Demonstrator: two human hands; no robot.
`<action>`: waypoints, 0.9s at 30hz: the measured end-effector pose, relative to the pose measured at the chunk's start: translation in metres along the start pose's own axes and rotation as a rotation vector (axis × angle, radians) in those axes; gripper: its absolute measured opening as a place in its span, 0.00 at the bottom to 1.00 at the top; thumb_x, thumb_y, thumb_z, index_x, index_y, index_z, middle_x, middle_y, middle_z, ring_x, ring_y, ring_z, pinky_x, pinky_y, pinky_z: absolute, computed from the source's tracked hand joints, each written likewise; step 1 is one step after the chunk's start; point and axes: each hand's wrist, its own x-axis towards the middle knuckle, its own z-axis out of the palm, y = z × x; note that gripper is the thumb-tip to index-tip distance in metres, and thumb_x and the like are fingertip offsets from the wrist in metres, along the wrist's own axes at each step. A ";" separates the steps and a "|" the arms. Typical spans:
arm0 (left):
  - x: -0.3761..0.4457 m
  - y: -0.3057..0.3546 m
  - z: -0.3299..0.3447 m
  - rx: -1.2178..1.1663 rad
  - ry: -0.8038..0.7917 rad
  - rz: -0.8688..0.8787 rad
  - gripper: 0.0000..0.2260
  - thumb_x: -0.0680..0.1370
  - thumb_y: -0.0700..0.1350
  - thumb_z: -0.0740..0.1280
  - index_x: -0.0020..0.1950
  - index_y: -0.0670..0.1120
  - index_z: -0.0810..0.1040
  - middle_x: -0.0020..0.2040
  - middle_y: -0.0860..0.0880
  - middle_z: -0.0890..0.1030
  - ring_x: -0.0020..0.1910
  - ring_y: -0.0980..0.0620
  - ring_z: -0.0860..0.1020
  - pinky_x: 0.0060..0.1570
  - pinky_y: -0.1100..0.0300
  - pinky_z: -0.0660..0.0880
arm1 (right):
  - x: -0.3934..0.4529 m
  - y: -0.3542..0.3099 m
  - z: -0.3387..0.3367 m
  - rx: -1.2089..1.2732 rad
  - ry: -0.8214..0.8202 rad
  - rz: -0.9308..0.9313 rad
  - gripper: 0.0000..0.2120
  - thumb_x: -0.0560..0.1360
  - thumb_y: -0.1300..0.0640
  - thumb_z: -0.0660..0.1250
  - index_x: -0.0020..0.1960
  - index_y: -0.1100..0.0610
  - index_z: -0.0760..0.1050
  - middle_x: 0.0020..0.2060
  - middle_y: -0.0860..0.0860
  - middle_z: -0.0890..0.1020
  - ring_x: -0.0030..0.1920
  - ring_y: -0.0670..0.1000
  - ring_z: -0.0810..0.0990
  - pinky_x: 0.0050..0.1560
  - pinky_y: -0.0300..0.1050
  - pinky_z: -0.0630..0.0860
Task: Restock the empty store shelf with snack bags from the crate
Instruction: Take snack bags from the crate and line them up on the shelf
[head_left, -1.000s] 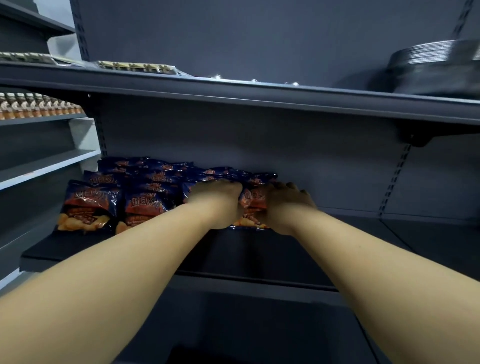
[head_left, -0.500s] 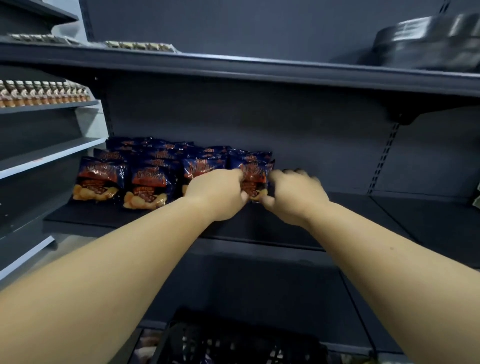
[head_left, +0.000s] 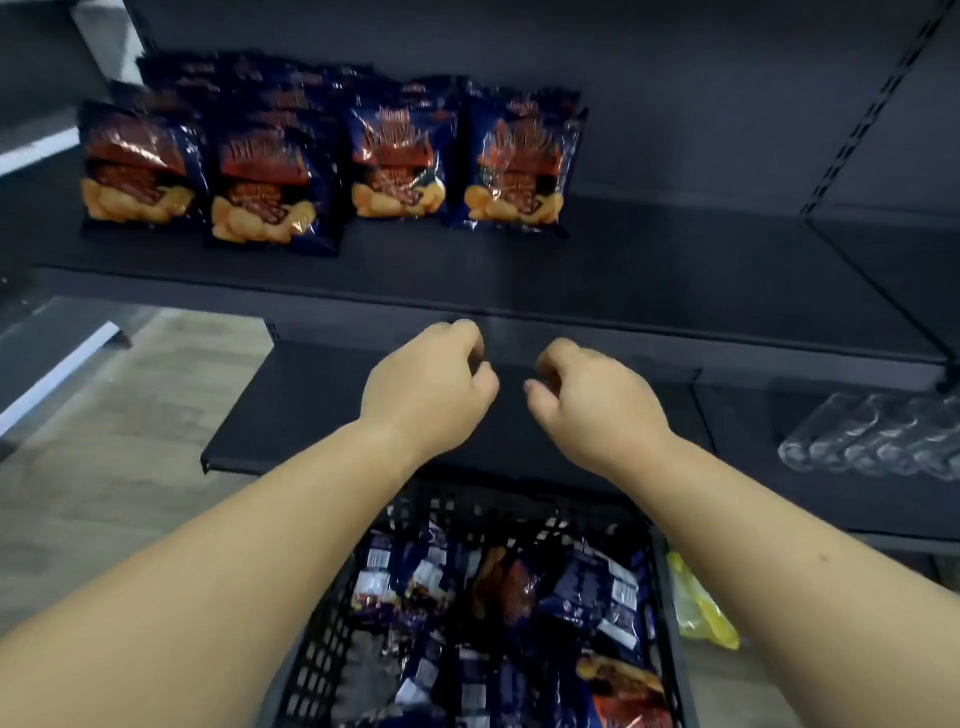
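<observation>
Several dark blue snack bags stand in rows on the left part of the dark shelf. Below, a black mesh crate holds several more snack bags, lying loose. My left hand and my right hand hover side by side in front of the shelf's front edge, above the crate. Both have loosely curled fingers and hold nothing.
A lower dark shelf sits behind my hands. Clear plastic bottles lie on the lower shelf at the right. A yellow bag lies beside the crate's right wall. Wood-look floor shows at the left.
Both hands let go of the rightmost front bag and drew back from the shelf, downward toward the crate. My view tilted down, bringing the crate into sight.
</observation>
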 end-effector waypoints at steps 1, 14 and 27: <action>-0.004 -0.006 0.009 -0.008 -0.022 -0.015 0.07 0.80 0.51 0.60 0.53 0.49 0.72 0.48 0.54 0.74 0.43 0.51 0.74 0.39 0.56 0.70 | -0.004 0.003 0.011 0.006 -0.036 0.017 0.12 0.80 0.47 0.59 0.58 0.54 0.71 0.49 0.50 0.78 0.47 0.54 0.76 0.42 0.47 0.71; -0.054 -0.098 0.128 0.052 -0.439 -0.258 0.14 0.79 0.50 0.60 0.63 0.48 0.71 0.59 0.48 0.72 0.53 0.45 0.75 0.49 0.51 0.75 | -0.036 0.033 0.145 0.025 -0.448 0.168 0.15 0.80 0.47 0.59 0.62 0.54 0.70 0.54 0.53 0.78 0.48 0.55 0.76 0.40 0.46 0.70; -0.089 -0.181 0.224 0.041 -0.748 -0.417 0.21 0.78 0.51 0.64 0.69 0.46 0.67 0.63 0.43 0.71 0.58 0.43 0.73 0.51 0.55 0.72 | -0.075 0.039 0.267 0.058 -0.684 0.209 0.23 0.80 0.48 0.59 0.69 0.61 0.64 0.53 0.56 0.78 0.47 0.57 0.76 0.40 0.45 0.69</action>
